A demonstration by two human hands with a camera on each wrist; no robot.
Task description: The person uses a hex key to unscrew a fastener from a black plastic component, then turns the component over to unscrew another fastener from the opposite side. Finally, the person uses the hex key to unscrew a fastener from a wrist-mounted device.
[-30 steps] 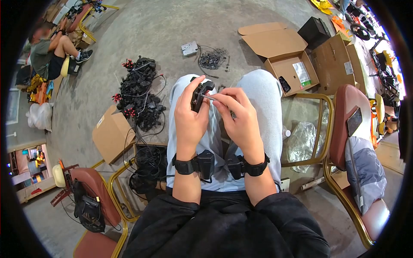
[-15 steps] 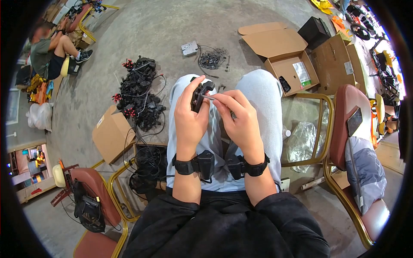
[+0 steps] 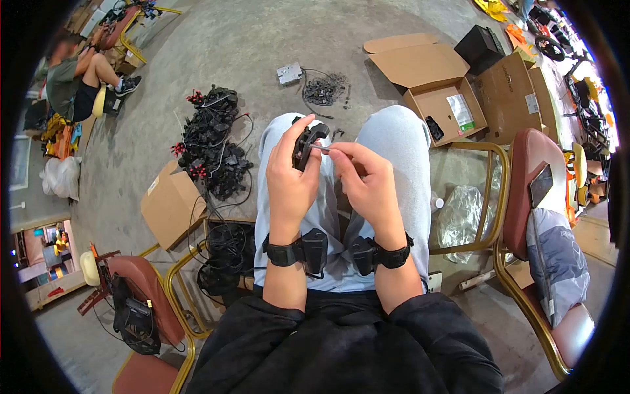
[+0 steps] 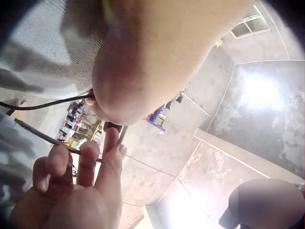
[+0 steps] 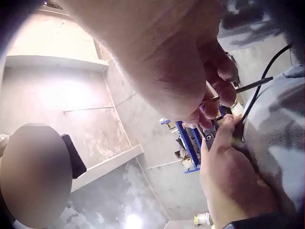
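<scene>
Above the lap, the left hand [image 3: 289,187] grips a black plastic part [image 3: 303,150], its index finger stretched along the far side. The right hand [image 3: 371,184] pinches a thin metal rod [image 3: 320,149] between thumb and fingers, and the rod's end meets the black part near the left thumb. In the right wrist view the rod [image 5: 255,85] crosses the right hand's fingers, with the left hand [image 5: 233,176] close below. A thin black cable [image 4: 47,104] runs beside the hands in the left wrist view. Exactly where the rod's tip sits is hidden.
On the floor lie a heap of black parts and cables [image 3: 213,144], a metal box [image 3: 289,74], small black pieces [image 3: 321,92] and an open cardboard box [image 3: 453,118]. Chairs stand at left [image 3: 141,276] and right [image 3: 548,190]. A seated person is at far left.
The right hand has shifted slightly to the right and its fingers have changed their pose on the rod. The left hand and the black part have barely moved.
</scene>
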